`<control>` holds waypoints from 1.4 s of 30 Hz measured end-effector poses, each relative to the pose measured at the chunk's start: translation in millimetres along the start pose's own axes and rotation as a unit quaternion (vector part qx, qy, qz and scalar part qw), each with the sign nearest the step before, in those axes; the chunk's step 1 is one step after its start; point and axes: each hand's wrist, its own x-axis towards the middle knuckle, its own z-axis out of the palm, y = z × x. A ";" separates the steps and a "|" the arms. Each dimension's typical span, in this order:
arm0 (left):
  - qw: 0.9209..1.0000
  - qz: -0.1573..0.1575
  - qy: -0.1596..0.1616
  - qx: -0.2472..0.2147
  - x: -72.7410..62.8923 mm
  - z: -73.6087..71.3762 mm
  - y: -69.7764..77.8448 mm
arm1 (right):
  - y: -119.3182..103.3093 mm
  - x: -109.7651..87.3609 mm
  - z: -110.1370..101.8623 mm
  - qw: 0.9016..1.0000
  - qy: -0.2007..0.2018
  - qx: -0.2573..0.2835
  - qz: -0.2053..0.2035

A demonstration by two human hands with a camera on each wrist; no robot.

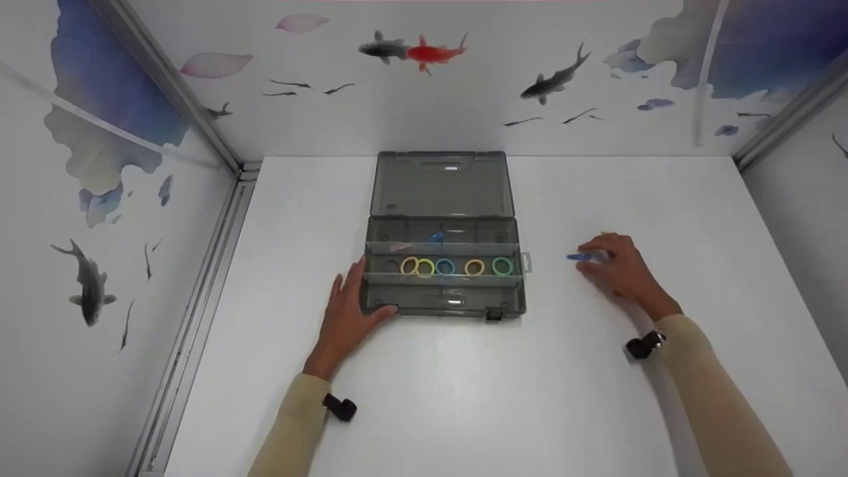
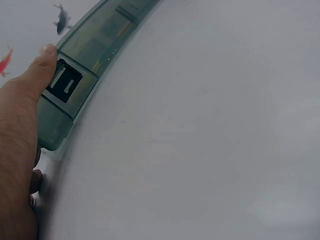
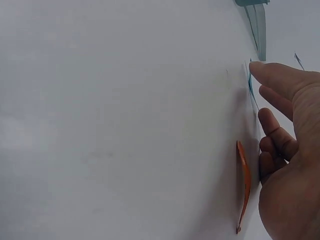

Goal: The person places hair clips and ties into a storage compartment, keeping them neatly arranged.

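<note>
My right hand pinches a small blue hair clip between thumb and index finger, close over the table right of the box. An orange hair clip lies on the table under this hand. My left hand rests at the front left corner of a grey see-through organizer box, its thumb on the front rim and its fingers along the left side. The lid is folded back. In the back row lie another blue clip and a pink clip. Several coloured hair ties line the middle row.
A yellowish bit shows just behind my right hand. The white table meets a fish-painted wall behind the lid. A metal frame rail runs down the left side. A hanging tab sticks out from the box's right side.
</note>
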 end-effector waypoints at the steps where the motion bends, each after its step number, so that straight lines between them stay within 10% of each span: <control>1: 1.000 -0.001 -0.002 0.000 0.4 -0.3 1.5 | 0.7 -1.9 -2.0 1.000 -0.002 -0.004 0.006; 42: 1.000 -0.003 0.000 0.000 -0.9 -0.4 -2.2 | 23.1 -2.9 5.1 0.997 0.063 -0.011 -0.040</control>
